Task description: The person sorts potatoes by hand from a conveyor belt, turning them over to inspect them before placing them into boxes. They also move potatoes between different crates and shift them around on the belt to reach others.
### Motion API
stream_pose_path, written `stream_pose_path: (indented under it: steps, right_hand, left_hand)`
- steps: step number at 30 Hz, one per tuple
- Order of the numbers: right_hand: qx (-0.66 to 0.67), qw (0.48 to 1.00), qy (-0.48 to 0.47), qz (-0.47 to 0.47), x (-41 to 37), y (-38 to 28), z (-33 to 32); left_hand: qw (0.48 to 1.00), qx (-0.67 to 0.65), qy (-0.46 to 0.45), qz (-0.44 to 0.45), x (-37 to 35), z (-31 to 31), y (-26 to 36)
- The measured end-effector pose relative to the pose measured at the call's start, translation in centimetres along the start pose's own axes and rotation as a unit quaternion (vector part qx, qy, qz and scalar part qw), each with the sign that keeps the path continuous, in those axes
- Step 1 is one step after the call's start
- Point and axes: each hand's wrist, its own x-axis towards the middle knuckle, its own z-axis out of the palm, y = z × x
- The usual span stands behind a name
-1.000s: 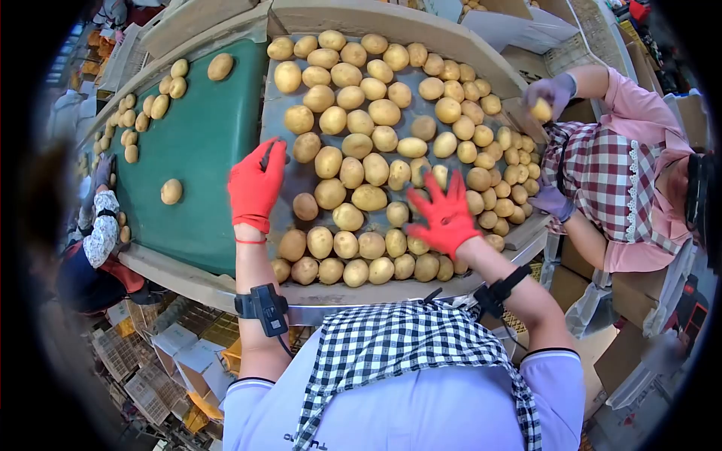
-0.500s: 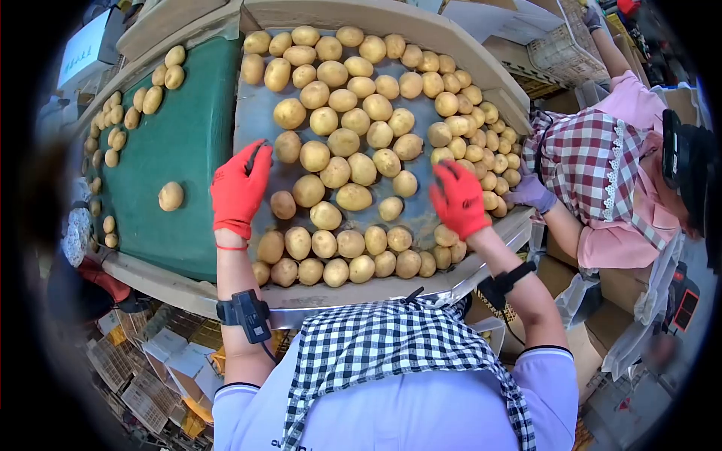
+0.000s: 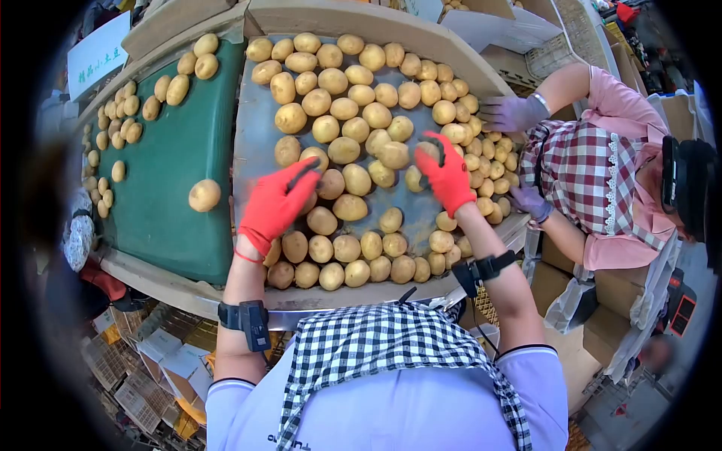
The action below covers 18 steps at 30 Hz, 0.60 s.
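Observation:
Many pale yellow-brown potatoes [image 3: 344, 150] lie spread over a grey sorting surface [image 3: 259, 113]. My left hand [image 3: 277, 201], in a red glove with dark fingertips, is over the left side of them, slightly smeared by motion. Its fingers curve loosely beside a darker potato [image 3: 330, 184]. My right hand [image 3: 449, 177], gloved the same way, reaches in from the right with fingers apart. A slightly blurred potato [image 3: 394, 155] is just left of its fingertips, and another potato [image 3: 415, 179] is partly hidden by the hand. Neither hand is closed around a potato.
On the left, a green conveyor belt [image 3: 180, 143] carries several potatoes, one single potato [image 3: 204, 195] nearest me. Wooden-looking rims [image 3: 376, 15] border the surface. At right a co-worker in a checked apron [image 3: 583, 161] has two purple-gloved hands by the potato pile. Open boxes [image 3: 504, 26] stand beyond.
My left hand has moved right and slightly down, over the potatoes. My right hand has shifted slightly left and up. Potatoes on the belt have shifted; the co-worker's far hand now reaches the pile.

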Motion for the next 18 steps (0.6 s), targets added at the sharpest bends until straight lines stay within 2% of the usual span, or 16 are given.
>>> stream_pose_path:
  steps: [1,3,5,6,7,9,10,14,17,18]
  right_hand:
    - [0.121,0.993,-0.014,-0.002,-1.3,-1.6,0.1]
    - [0.102,0.992,-0.014,-0.068,-3.9,-4.3,2.2]
    - [0.123,0.986,-0.024,-0.106,-5.7,-7.1,3.8]
    - [0.133,0.98,-0.035,-0.144,-6.2,-7.8,4.4]
    - [0.141,0.978,-0.037,-0.147,-6.2,-7.9,5.0]
    - [0.174,0.975,-0.068,-0.122,-6.1,-7.8,5.6]
    - [0.174,0.971,-0.058,-0.151,-6.2,-7.9,5.5]
    - [0.19,0.971,-0.063,-0.132,-6.1,-5.6,6.0]
    - [0.182,0.981,-0.053,-0.028,-6.9,-4.7,6.1]
    - [0.182,0.982,-0.053,-0.029,-7.1,-3.9,7.0]
  left_hand:
    - [0.994,-0.068,-0.08,0.014,-0.3,0.7,0.9]
    - [0.959,-0.166,-0.221,0.057,-1.0,2.6,1.3]
    - [0.931,-0.228,-0.267,0.103,-1.5,4.8,1.1]
    - [0.937,-0.273,-0.211,0.06,-2.2,5.2,2.6]
    - [0.94,-0.267,-0.206,0.057,-2.3,4.5,2.6]
    - [0.944,-0.236,-0.227,0.042,-2.1,3.3,2.4]
    - [0.945,-0.236,-0.215,0.065,-2.2,3.4,1.8]
    - [0.953,-0.193,-0.225,0.056,-2.8,3.3,3.1]
    - [0.954,-0.173,-0.241,0.043,-3.1,3.2,3.6]
    - [0.954,-0.173,-0.245,0.028,-3.0,3.3,3.1]
